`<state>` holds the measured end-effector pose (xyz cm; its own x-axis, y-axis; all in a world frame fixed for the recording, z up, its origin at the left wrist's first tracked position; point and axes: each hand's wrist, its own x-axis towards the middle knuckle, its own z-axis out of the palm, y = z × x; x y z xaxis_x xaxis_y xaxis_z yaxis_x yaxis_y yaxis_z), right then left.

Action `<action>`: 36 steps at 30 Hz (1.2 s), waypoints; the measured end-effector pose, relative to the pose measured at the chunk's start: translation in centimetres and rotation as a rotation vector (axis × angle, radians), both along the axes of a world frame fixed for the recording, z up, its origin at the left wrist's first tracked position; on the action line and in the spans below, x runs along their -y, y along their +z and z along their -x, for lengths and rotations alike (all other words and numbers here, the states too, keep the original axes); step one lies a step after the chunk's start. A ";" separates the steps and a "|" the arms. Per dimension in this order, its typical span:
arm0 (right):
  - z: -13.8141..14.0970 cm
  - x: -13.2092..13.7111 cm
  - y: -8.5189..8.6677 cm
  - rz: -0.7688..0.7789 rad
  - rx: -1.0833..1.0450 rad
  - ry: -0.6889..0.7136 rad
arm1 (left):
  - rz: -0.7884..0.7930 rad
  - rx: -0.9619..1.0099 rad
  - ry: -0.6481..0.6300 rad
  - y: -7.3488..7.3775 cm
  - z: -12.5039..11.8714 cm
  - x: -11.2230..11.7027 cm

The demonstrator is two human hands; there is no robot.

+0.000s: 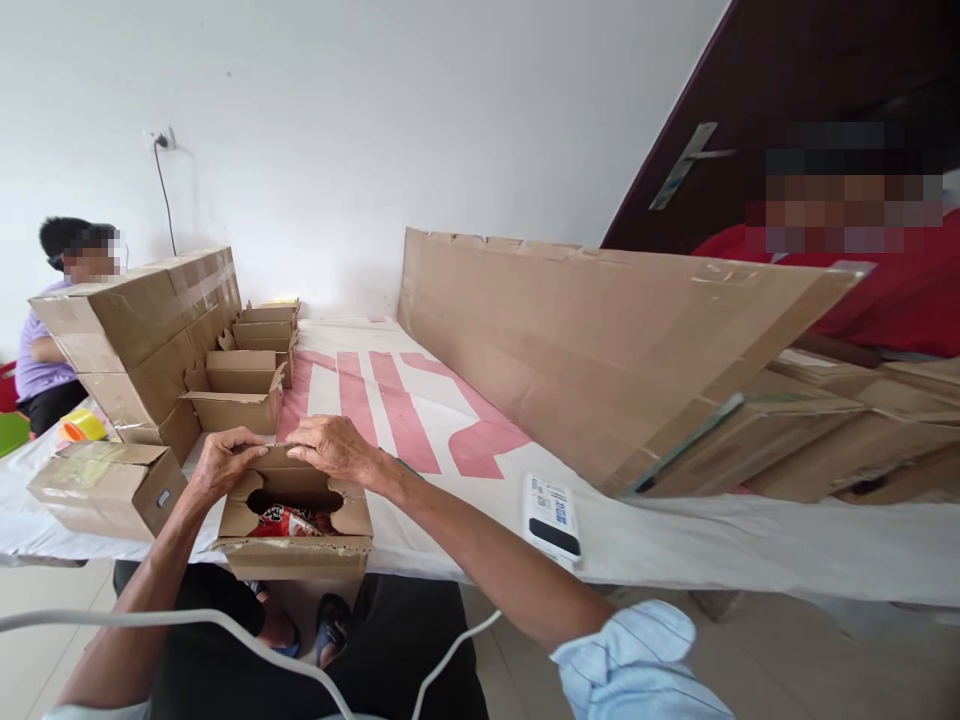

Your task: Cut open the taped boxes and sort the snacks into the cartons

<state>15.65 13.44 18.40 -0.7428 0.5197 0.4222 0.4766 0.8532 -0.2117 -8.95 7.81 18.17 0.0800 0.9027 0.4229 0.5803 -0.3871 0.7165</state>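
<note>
An open cardboard box [296, 562] sits at the table's front edge before me, with red printed packets [279, 521] inside. My left hand [225, 462] pinches the left part of its far flap [277, 457] between thumb and fingers. On the same flap, further right, my right hand [331, 450] grips the top edge with curled fingers. The side flaps lean inward over the opening, partly covering what lies within. Left of the box stands a closed, taped carton [97, 485].
Open small boxes [232, 412] line up beyond my left hand beside stacked cartons [150, 320]. A tape roll [84, 425] lies far left. A tall cardboard panel [570, 350] and a white device [551, 515] are on the right. People sit at left and right. A white cable crosses below.
</note>
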 end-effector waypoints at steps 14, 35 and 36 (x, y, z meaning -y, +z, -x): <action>-2.0 -2.3 -2.5 0.295 0.084 -0.196 | -0.036 -0.352 -0.030 -2.6 1.3 6.0; -3.0 4.4 -2.5 0.217 0.118 -0.208 | 0.118 -0.430 -0.027 1.4 -0.6 5.3; -3.4 4.3 -2.1 0.234 0.056 -0.182 | 0.111 -0.379 -0.035 1.8 0.3 5.3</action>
